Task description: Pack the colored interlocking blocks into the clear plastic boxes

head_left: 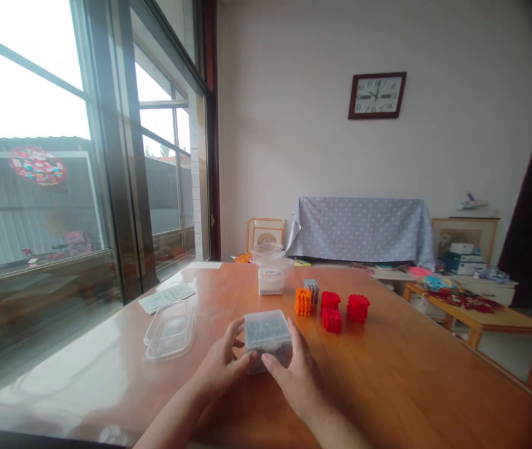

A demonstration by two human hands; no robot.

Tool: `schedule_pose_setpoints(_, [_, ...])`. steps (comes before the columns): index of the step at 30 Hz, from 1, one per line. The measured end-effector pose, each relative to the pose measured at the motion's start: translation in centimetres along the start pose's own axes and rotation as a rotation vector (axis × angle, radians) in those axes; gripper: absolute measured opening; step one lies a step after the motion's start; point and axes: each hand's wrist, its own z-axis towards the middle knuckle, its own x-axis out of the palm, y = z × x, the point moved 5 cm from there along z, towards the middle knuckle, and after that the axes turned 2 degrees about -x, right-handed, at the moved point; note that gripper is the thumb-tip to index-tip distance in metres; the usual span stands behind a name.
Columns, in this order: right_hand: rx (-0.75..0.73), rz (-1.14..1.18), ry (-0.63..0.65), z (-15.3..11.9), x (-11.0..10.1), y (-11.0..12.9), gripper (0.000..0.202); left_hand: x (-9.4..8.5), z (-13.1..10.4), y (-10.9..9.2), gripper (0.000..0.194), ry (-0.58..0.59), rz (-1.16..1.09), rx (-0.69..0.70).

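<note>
Left hand [226, 357]: curved against clear rectangular lidded plastic box [268, 328], thumb in front.
Right hand [299, 372]: same grip, opposite side.
Box position: near part of glossy brown wooden table [410, 374].
Beyond, rightward: red ribbed blocks [332, 321].

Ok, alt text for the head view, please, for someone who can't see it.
A person's left hand and right hand hold a translucent box at a wooden table. Red blocks, an orange block and a grey block stand beyond the box, to the right; a clear container sits to the left. A wall clock hangs behind.
</note>
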Motion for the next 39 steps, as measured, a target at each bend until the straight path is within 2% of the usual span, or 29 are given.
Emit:
schedule_pose_setpoints(3, [-0.002, -0.138, -0.012, -0.9, -1.5, 0.1, 0.094, 1.9, 0.2, -0.7, 0.067, 0.109, -0.106, -0.016])
schedule_pose_setpoints(10, [0.031, -0.358, -0.166, -2.6, -5.7, -1.5, 0.111, 7.2, 0.7, -4.0, 0.067, 0.216, -0.276, -0.001])
schedule_pose_setpoints(18, [0.094, -0.55, -0.223, -3.9, -11.1, -3.5, 0.103, 13.4, 1.6, -7.4, 0.068, 0.305, -0.416, 0.049])
schedule_pose_setpoints(23, [0.104, -0.655, -0.285, -3.9, -14.5, -5.5, 0.1, 16.6, 2.1, -8.6, 0.072, 0.433, -0.396, 0.042])
schedule_pose_setpoints(26, [0.132, -0.705, -0.33, -3.5, -16.7, -7.5, 0.094, 17.2, 3.1, -8.2, 0.061, 0.371, -0.289, 0.044])
schedule_pose_setpoints(30, [0.167, -0.765, -0.365, -2.4, -19.5, -10.3, 0.089, 16.5, 5.2, -7.1, 0.047, 0.252, -0.243, 0.084])
schedule_pose_setpoints(35, [0.231, -0.729, -0.381, -0.3, -22.1, -13.7, 0.089, 14.7, 8.3, -6.6, 0.046, 0.12, -0.219, 0.058])
schedule_pose_setpoints(39, [0.297, -0.718, -0.37, 1.7, -23.5, -16.3, 0.09, 14.2, 10.1, -5.8, 0.049, 0.023, -0.221, 0.017])
